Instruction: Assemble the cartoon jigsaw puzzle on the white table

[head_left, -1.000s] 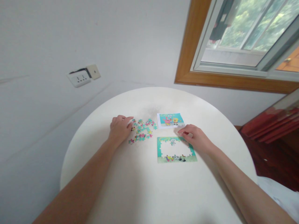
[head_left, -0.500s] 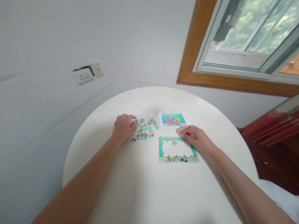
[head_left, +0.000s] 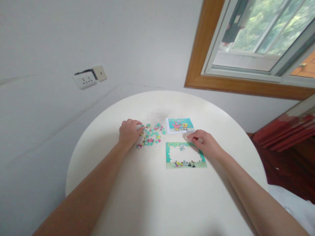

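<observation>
My left hand rests at the left edge of a spread of loose jigsaw pieces, coloured teal, pink and yellow. Its thumb and fingers are closed around a small whitish puzzle piece, mostly hidden. Over the upper right corner of a partly built jigsaw puzzle is my right hand, thumb and forefinger pinched on a small pale puzzle piece. The puzzle's teal and sandy border is joined, with a few pieces at the top middle; its centre shows white. Behind it lies a cartoon picture card.
Everything lies on a round white table against a white wall. A wall socket is at the left. A wood-framed window is at the upper right, with red fabric below it.
The view has shifted slightly, so table and puzzle appear a little further left and higher. Both hands keep nearly the same places; the whitish piece at my left fingers shows less.
</observation>
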`<state>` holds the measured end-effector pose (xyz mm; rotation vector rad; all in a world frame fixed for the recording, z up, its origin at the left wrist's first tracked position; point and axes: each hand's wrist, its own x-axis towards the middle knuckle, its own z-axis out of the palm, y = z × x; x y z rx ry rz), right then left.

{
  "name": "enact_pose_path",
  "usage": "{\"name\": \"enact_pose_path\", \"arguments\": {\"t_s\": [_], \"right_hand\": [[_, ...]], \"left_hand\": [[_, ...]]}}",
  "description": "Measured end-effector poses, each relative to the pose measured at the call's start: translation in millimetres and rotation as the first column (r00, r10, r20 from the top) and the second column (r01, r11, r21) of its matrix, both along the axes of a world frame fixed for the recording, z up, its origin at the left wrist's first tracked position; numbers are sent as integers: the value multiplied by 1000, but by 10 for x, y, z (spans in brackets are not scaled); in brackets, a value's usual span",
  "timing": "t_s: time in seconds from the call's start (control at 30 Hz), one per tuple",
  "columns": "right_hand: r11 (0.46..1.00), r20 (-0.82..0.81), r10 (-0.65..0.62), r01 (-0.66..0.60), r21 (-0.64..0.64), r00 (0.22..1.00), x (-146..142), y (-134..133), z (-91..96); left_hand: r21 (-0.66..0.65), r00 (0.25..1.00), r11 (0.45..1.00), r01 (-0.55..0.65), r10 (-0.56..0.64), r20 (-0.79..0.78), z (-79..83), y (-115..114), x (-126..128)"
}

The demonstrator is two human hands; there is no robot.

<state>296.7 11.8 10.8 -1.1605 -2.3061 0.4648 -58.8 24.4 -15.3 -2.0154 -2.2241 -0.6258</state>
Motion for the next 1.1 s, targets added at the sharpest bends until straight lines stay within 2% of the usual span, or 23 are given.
{"name": "enact_pose_path", "arguments": {"t_s": [0.3,0.6,0.83,1.1], "right_hand": [[1000,13,-19,19,-4,1000,19,11,-17],[999,27,-24,24,-24,999,9,-1,16],[999,27,-10,11,-34,1000,7,2,0],[998,19,-34,34,-44,999,26,16,-39]], "left_hand": [[19,1000,1000,15,-15,16,-98,47,3],[34,999,998,46,-46,3,-22,22,-125],[-5,1000,1000,1,-1,31,0,-33,22],[-24,997,998,64,-63,47,22,-61,49]]}}
